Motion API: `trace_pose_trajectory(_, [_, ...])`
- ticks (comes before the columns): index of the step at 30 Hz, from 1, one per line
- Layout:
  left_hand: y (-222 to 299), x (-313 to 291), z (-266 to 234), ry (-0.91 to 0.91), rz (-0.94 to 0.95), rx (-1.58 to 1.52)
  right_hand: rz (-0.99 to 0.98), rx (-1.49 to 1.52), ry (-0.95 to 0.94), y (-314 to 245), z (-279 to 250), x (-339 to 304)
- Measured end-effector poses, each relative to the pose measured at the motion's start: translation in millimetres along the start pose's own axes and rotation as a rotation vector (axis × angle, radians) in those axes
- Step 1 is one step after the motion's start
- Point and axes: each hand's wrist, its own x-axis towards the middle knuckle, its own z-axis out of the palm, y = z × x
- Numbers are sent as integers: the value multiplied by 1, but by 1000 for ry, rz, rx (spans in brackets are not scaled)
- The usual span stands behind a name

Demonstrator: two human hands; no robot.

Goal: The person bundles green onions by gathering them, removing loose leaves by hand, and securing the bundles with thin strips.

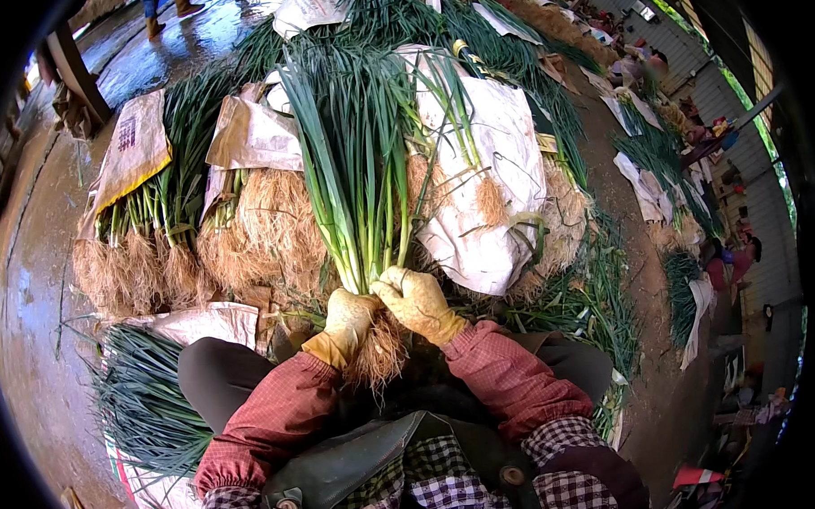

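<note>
Clamping the bunch [356, 193] near its lower end, closed the gloved left hand [347, 319] snugly around the pale stems [361, 270], just above the roots [377, 356]. Set the gloved right hand [416, 301] against the stem bases from the right, with bent fingers; could not tell from this view whether pinched a stem or merely pressed on the bunch. Held the bunch centrally, with the root end between the knees [216, 376], leaves [344, 122] pointing away and roots hanging toward the apron [343, 472].

Called, by judgement, for firm rather than crushing left-hand pressure, to avoid bruising. Probably also required gripping low, levelling the root ends, keeping the leaves parallel and using right fingertips alone on single stems.

Noted rooted bundles [272, 223] beyond the left hand, partly covered by sacks [255, 139]. Noted a white sack [502, 251] right of the bunch, with loose stalks [466, 145] on top. Found a leafy pile [138, 389] left of the knees and strewn greens [598, 311] to the right. Farther out, showed wet floor [44, 249] at left and more heaps [660, 151] at right.
</note>
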Motion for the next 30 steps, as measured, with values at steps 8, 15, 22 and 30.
trace_pose_trajectory(8, [17,-15,-5,-210,-105,-438,-117,751,1196,5,-158,7])
trace_pose_trajectory(15, [28,-41,4,-492,-60,-521,496,1198,32,51,-25,-5])
trace_pose_trajectory(22, [20,-23,-9,-331,-147,-572,445,1124,66,44,9,16])
trace_pose_trajectory(30, [-4,-1,-11,-226,-53,-239,810,1408,-137,105,51,-7])
